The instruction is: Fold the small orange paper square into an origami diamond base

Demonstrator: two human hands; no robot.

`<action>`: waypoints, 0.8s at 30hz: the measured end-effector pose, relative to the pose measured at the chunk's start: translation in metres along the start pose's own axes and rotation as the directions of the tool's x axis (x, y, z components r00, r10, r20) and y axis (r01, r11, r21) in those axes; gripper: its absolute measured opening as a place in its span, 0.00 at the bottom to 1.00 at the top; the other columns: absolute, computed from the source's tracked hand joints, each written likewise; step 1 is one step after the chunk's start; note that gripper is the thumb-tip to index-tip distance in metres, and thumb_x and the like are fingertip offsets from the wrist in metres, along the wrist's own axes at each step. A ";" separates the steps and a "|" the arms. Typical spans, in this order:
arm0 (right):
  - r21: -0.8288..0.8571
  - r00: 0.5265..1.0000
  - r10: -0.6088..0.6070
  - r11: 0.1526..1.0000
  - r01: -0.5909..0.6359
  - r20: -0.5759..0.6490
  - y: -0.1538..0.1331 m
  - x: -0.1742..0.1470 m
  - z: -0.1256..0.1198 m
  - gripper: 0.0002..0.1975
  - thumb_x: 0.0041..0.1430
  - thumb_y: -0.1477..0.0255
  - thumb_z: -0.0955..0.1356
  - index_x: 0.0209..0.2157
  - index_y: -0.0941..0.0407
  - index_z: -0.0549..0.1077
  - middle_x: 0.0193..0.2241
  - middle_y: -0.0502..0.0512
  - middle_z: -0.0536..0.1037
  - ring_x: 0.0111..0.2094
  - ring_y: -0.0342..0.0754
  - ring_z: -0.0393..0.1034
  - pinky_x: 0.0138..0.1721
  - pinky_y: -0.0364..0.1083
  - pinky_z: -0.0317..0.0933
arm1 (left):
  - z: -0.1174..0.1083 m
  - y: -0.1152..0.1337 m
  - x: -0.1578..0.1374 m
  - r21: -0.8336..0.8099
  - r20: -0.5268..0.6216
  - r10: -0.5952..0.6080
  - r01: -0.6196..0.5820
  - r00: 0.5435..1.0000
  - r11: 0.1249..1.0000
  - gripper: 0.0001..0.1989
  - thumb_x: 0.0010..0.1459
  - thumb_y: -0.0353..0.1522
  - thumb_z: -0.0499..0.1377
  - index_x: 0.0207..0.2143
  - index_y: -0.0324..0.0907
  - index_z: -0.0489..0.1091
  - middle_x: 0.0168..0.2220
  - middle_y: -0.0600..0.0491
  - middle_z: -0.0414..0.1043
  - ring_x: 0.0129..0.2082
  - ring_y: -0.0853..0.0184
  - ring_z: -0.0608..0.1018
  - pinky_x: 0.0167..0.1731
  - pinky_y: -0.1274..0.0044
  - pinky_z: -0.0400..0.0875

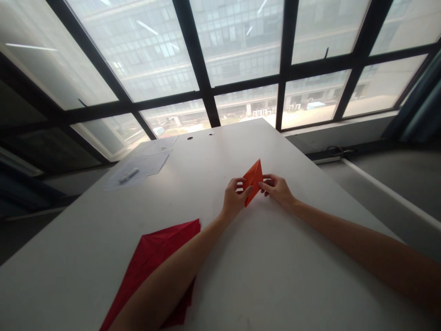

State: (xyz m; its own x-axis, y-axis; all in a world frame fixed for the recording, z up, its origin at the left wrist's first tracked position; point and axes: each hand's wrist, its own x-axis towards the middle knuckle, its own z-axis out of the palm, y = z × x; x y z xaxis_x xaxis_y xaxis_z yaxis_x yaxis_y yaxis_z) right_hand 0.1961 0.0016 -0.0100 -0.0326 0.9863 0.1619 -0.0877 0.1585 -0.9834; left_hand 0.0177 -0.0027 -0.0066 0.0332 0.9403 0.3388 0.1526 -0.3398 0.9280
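A folded piece of orange paper point(255, 177), kite-like in outline with a pointed top and a crease down its middle, is held up just over the white table. My left hand point(237, 195) pinches its left side, thumb in front and fingers behind. On the right edge, my right hand point(275, 187) grips the paper between thumb and fingertips. Parts of the fingers are hidden behind the paper. Beneath my left forearm is red folded paper point(155, 250), partly covered by the arm.
The white table point(220, 156) reaches to large dark-framed windows point(241, 41). Printed sheets point(148, 161) lie at its far left, with a small whitish object point(128, 175) on them. Two round holes pierce the far end. A pale pipe point(389, 188) runs along the floor at right.
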 end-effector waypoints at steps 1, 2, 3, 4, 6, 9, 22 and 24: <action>0.013 1.000 -0.013 1.000 0.013 0.003 -0.001 0.000 0.000 0.19 0.50 0.63 0.74 0.41 0.59 0.74 0.26 0.54 0.78 0.24 0.45 0.70 0.22 0.43 0.64 | 0.001 0.000 -0.001 0.040 0.003 0.035 -0.035 0.999 0.999 0.17 0.51 0.37 0.67 0.41 0.41 0.71 0.45 0.47 0.72 0.39 0.65 0.77 0.33 0.77 0.75; 0.034 1.000 -0.020 0.999 0.020 0.003 -0.002 -0.001 0.000 0.20 0.51 0.61 0.74 0.41 0.59 0.75 0.26 0.54 0.78 0.25 0.45 0.70 0.22 0.43 0.64 | 0.001 -0.001 -0.002 0.070 0.008 0.067 -0.067 0.998 0.995 0.17 0.50 0.36 0.68 0.42 0.41 0.71 0.46 0.47 0.71 0.40 0.64 0.77 0.33 0.77 0.76; 0.058 1.000 -0.023 0.998 0.023 0.001 -0.002 -0.001 0.001 0.19 0.51 0.60 0.73 0.40 0.59 0.75 0.27 0.55 0.78 0.25 0.46 0.70 0.22 0.43 0.65 | 0.001 -0.001 -0.003 0.090 0.016 0.091 -0.092 0.996 0.992 0.17 0.51 0.35 0.68 0.42 0.42 0.71 0.46 0.47 0.70 0.40 0.65 0.77 0.33 0.76 0.76; 0.081 1.000 -0.022 0.996 0.022 0.000 -0.003 -0.002 0.001 0.19 0.52 0.59 0.72 0.39 0.59 0.75 0.28 0.55 0.78 0.26 0.46 0.71 0.22 0.43 0.65 | 0.002 -0.001 -0.003 0.100 0.022 0.106 -0.108 0.994 0.989 0.15 0.52 0.35 0.67 0.42 0.42 0.71 0.46 0.47 0.70 0.40 0.65 0.77 0.33 0.76 0.76; 0.103 1.000 -0.017 0.995 0.016 0.010 -0.005 -0.002 0.001 0.18 0.53 0.59 0.72 0.37 0.59 0.76 0.27 0.55 0.78 0.26 0.47 0.71 0.22 0.44 0.65 | 0.002 -0.001 -0.004 0.109 0.024 0.124 -0.126 0.992 0.986 0.14 0.53 0.34 0.66 0.43 0.43 0.72 0.47 0.47 0.69 0.40 0.66 0.77 0.33 0.76 0.77; 0.082 0.999 -0.033 0.996 0.031 0.030 -0.005 -0.003 0.001 0.15 0.52 0.62 0.73 0.36 0.59 0.77 0.26 0.54 0.77 0.26 0.46 0.72 0.23 0.44 0.66 | 0.002 -0.001 -0.005 0.129 0.024 0.134 -0.136 0.991 0.982 0.19 0.52 0.36 0.68 0.46 0.44 0.71 0.51 0.45 0.66 0.41 0.64 0.77 0.32 0.76 0.77; 0.018 0.982 -0.165 0.986 0.164 0.087 0.002 -0.004 0.002 0.15 0.51 0.65 0.74 0.38 0.59 0.77 0.25 0.52 0.77 0.25 0.45 0.69 0.23 0.43 0.64 | 0.001 -0.004 0.000 -0.015 0.083 0.025 -0.024 0.996 1.000 0.15 0.52 0.39 0.67 0.37 0.39 0.71 0.47 0.45 0.71 0.38 0.65 0.79 0.32 0.77 0.76; -0.014 0.984 -0.161 0.987 0.163 0.069 0.002 -0.003 0.002 0.12 0.53 0.65 0.73 0.36 0.59 0.77 0.25 0.53 0.77 0.25 0.45 0.69 0.23 0.43 0.63 | 0.000 -0.004 0.001 -0.054 0.089 0.017 -0.012 0.996 0.998 0.13 0.53 0.39 0.66 0.32 0.38 0.71 0.46 0.45 0.72 0.38 0.66 0.78 0.33 0.77 0.75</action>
State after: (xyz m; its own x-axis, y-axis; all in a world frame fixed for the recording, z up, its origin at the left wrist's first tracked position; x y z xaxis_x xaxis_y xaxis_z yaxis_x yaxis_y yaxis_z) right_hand 0.1935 -0.0009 -0.0127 -0.0869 0.9422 0.3235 -0.0775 0.3174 -0.9451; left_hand 0.0172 -0.0002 -0.0095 0.1235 0.9325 0.3394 0.0985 -0.3518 0.9309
